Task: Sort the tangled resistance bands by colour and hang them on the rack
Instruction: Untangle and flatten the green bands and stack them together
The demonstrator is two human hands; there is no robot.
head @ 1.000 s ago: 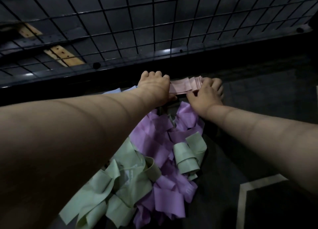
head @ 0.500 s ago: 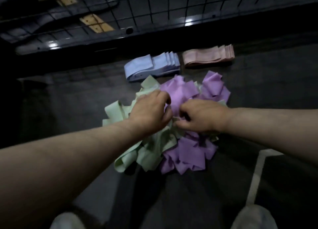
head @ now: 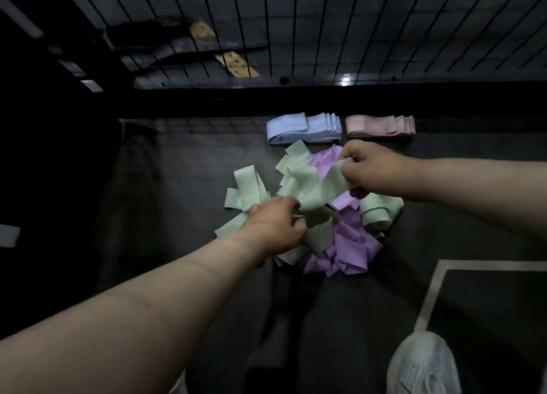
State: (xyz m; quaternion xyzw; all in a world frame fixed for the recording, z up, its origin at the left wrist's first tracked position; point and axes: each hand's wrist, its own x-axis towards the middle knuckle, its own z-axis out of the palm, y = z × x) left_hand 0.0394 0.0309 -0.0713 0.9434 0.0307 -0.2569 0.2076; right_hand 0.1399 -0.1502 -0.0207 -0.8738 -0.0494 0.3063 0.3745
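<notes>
A tangled heap of pale green bands (head: 248, 192) and purple bands (head: 352, 251) lies on the dark floor. My left hand (head: 275, 225) grips one end of a green band (head: 310, 186) at the heap's left side. My right hand (head: 373, 168) pinches the other end of the same green band at the upper right, and the band stretches between both hands. Behind the heap, a folded stack of light blue bands (head: 305, 127) and a folded stack of pink bands (head: 381, 126) lie side by side.
A black wire-grid rack panel (head: 325, 32) runs across the back, with a dark bar at its base. A white floor line (head: 429, 293) marks the lower right. A white shoe (head: 423, 367) shows at the bottom right.
My hands left the pink stack at the back and came down onto the heap. They then took hold of a green band and pulled apart, the right hand moving up and right.
</notes>
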